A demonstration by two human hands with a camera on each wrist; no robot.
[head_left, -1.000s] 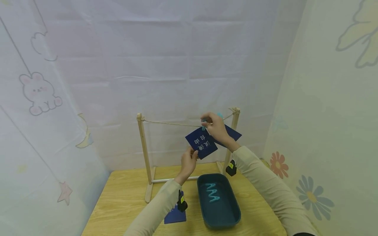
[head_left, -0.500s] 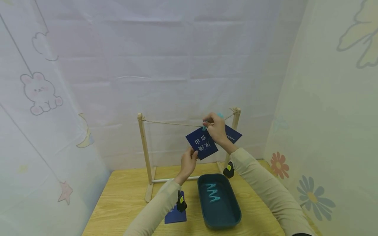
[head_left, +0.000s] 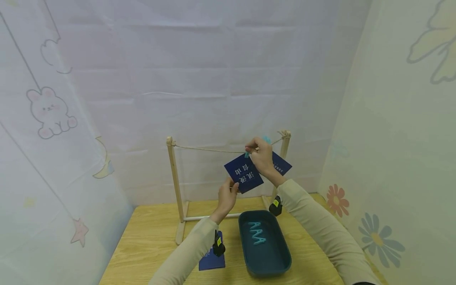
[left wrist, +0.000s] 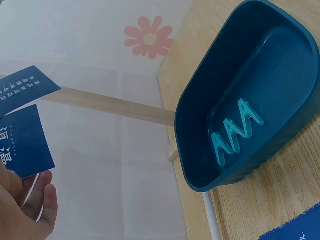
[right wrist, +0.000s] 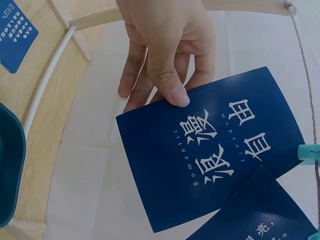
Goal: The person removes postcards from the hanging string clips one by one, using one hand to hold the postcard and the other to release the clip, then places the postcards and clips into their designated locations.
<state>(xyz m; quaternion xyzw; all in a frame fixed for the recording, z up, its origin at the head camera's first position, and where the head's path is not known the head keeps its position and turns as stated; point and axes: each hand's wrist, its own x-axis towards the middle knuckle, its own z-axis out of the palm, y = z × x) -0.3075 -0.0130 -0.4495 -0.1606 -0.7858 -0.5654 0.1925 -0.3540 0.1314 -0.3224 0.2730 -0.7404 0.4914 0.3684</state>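
Note:
A dark blue card with white characters (head_left: 244, 173) hangs tilted just under the rope. My left hand (head_left: 227, 194) pinches its lower edge; in the right wrist view the thumb of this left hand (right wrist: 167, 60) lies on the card's printed face. Up at the rope (head_left: 210, 149), my right hand (head_left: 261, 155) grips a small teal clothespin (head_left: 247, 154) at the card's top corner. In the right wrist view that clothespin (right wrist: 308, 153) sits on the rope and over the corner. A second blue card (head_left: 281, 163) hangs to the right, partly behind my right hand, below another teal clothespin (head_left: 266, 139).
Wooden posts (head_left: 174, 178) hold up the rope at both ends. On the table (head_left: 142, 241) stands a dark teal tray (head_left: 288, 257) with several teal clothespins (head_left: 257, 233). Left of it lie more blue cards (head_left: 212, 262), partly under my left forearm.
My right fingers have closed in around the clothespin at the rope, and the hand has shifted slightly, uncovering more of the second card. The left hand and its card have stayed nearly still.

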